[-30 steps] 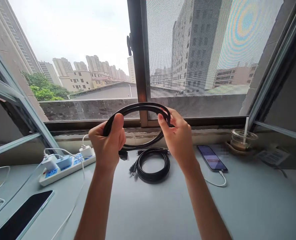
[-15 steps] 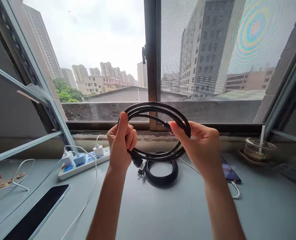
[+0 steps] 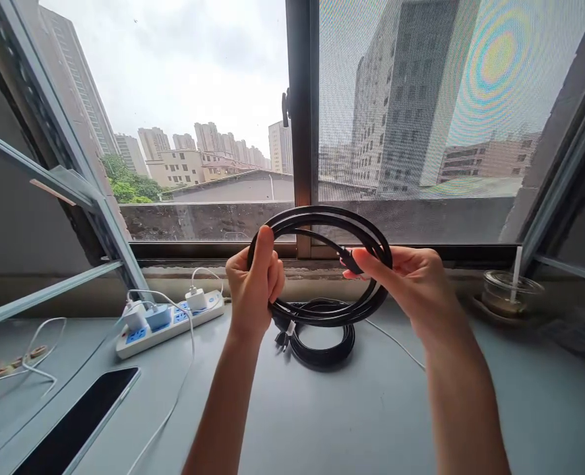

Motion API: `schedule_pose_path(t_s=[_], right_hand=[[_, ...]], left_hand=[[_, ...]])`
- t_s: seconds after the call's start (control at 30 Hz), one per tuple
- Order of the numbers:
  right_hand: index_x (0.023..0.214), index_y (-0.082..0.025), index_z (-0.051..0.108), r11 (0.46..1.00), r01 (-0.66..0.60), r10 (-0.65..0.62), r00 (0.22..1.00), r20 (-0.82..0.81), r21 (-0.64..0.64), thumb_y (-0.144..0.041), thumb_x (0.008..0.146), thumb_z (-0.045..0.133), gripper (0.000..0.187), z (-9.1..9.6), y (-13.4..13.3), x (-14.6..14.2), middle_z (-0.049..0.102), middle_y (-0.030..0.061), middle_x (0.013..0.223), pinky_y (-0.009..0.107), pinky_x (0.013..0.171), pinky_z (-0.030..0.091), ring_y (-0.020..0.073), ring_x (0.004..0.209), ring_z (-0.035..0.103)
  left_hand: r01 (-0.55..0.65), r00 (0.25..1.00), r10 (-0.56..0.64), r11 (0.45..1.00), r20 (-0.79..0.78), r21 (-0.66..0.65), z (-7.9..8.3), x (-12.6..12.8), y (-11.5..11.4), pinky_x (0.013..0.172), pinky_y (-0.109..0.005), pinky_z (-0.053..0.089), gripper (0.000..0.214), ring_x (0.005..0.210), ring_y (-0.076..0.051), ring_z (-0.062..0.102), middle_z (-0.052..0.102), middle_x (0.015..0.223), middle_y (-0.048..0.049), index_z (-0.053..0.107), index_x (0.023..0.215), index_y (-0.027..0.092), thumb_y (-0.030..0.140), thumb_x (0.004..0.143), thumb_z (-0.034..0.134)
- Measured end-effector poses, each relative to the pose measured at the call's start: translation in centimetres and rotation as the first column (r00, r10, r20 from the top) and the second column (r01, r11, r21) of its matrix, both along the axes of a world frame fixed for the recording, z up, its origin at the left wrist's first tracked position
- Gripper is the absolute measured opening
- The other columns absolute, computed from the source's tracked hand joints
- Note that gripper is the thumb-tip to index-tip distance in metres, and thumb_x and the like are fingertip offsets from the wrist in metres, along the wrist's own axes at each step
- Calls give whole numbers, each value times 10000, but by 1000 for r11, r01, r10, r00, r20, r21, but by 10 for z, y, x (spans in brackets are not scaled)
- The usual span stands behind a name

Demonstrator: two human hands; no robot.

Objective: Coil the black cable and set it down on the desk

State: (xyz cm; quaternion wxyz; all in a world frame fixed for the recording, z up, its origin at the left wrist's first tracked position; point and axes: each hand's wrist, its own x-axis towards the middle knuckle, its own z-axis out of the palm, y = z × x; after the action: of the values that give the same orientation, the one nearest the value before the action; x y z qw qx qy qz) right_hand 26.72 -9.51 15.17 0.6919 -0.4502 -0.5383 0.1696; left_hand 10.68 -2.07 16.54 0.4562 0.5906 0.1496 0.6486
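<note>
A coiled black cable (image 3: 329, 218) is held up in front of the window, its loops forming a wide ring. My left hand (image 3: 257, 277) is closed round the left side of the coil, thumb pointing up. At the right side, my right hand (image 3: 405, 280) pinches the cable's black connector end (image 3: 350, 260) between thumb and fingers, with the loops passing by the thumb. Below the held coil, a second black cable coil (image 3: 324, 359) lies on the table. A black plug with prongs (image 3: 283, 340) shows beside it, under my left hand; which cable it belongs to I cannot tell.
A white power strip (image 3: 173, 326) with chargers plugged in stands at the back left. Nearer lies a phone (image 3: 82, 422), with white cords (image 3: 178, 389) trailing close by. At the right, a lidded cup with a straw (image 3: 512, 290) stands on the grey table (image 3: 341, 422).
Both hands and the held coil have shifted slightly right. More of the connector now shows in my right hand's fingers. My right forearm now covers the tablet-like device at the right.
</note>
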Motion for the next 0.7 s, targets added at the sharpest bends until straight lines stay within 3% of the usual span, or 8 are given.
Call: schedule_pose_path(t_s=[0.17,0.33,0.53,0.7], right_hand=[[739,-231,757,999,-1,1,1000,9,-33,-486,664,730,268,-1,0,2,714,20,679,277,610,518,168,646,662],[698,-203,745,999,27,-26,999,31,-18,-493,681,712,293,1,-4,2,700,25,646,255,549,495,158,596,645],[661,-189,723,997,-51,57,992,110,-64,-451,703,708,265,3,-9,7,694,20,642,245,561,494,155,623,646],[755,-190,745,1000,4,-4,999,34,5,-480,706,698,297,-1,-2,10,706,33,701,285,604,516,174,666,656]], left_hand=[[-14,1000,14,1000,7,0,-2,4,0,308,-239,56,659,261,-12,200,220,310,74,212,415,173,594,733,607],[-62,997,61,998,46,11,-6,9,1,305,-239,63,643,264,-15,201,217,317,78,220,422,176,586,751,591],[-78,997,77,996,22,38,-8,12,3,304,-234,68,638,271,-16,206,226,323,75,250,414,175,609,717,605],[-198,971,181,975,158,104,-13,22,-5,307,-224,98,637,282,-21,210,211,328,72,252,409,166,587,743,595]])
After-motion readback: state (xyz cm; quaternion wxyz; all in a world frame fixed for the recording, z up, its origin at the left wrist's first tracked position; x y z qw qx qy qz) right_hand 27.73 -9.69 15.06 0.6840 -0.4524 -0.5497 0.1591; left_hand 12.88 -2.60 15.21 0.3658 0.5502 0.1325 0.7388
